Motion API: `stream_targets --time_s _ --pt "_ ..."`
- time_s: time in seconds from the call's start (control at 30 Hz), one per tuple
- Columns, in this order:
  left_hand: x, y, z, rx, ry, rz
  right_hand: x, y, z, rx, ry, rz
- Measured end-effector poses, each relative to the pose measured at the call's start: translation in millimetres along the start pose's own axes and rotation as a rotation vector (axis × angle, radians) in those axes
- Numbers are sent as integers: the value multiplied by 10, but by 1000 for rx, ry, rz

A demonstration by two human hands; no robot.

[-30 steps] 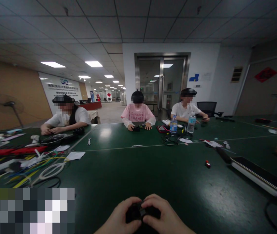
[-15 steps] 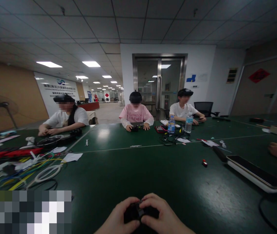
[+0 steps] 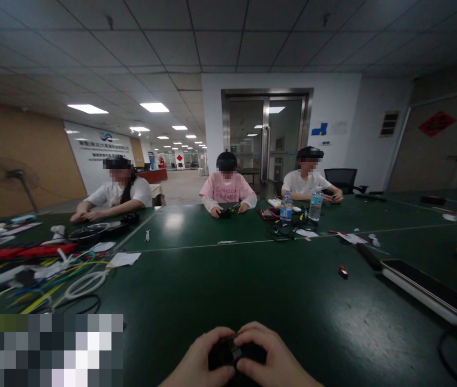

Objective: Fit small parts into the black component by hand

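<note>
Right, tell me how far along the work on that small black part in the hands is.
Done: cannot tell; fingers cover most of the small black part. In hand: the left hand and right hand both grip it, low over the green table, at the picture's bottom edge. Left: unclear too; a small red piece lies apart on the table, untouched, further out to the right.

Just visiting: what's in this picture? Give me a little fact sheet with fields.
Left hand: grips small black plastic gadget
Right hand: grips the same gadget
Surface: dark green table
Nearby: tiny red object; flat black-and-white slab; loose coloured cables
Across: three seated people; two clear plastic water bottles
</note>
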State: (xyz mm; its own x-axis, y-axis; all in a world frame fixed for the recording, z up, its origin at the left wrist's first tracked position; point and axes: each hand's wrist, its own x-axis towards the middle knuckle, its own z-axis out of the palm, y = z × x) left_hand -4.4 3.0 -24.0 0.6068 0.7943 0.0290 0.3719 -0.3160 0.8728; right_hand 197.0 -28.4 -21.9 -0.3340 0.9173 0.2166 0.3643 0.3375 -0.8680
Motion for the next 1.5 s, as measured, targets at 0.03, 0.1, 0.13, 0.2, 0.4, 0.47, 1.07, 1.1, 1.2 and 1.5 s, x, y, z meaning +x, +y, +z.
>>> stream_targets --time_s 0.03,0.1,0.13,0.2,0.4,0.47,1.07,1.1,1.2,1.5 --pt "-1 7 2 0 1 6 -1 -2 -2 4 2 -9" --pt "-7 35 1 -7 8 12 -3 -10 -3 11 9 -17" --pt "-12 51 0 -16 13 13 -3 -15 -3 14 11 -15" --pt "-19 77 -4 -38 12 20 -2 -26 -2 16 12 -7" --pt "-19 72 -12 -61 2 46 7 -73 -9 38 4 29" --pt "-16 64 -13 -57 -5 37 11 -87 -11 39 2 40" --pt "-21 179 -35 -63 -28 -40 -35 -163 -300 22 236 91" --pt "-21 185 -40 -62 -34 -41 -34 -155 -317 17 255 94" --pt "-22 196 -54 -67 -54 -53 -34 -120 -346 10 302 95" --pt "-14 180 -65 -58 -77 -80 -24 -4 -386 10 389 77"
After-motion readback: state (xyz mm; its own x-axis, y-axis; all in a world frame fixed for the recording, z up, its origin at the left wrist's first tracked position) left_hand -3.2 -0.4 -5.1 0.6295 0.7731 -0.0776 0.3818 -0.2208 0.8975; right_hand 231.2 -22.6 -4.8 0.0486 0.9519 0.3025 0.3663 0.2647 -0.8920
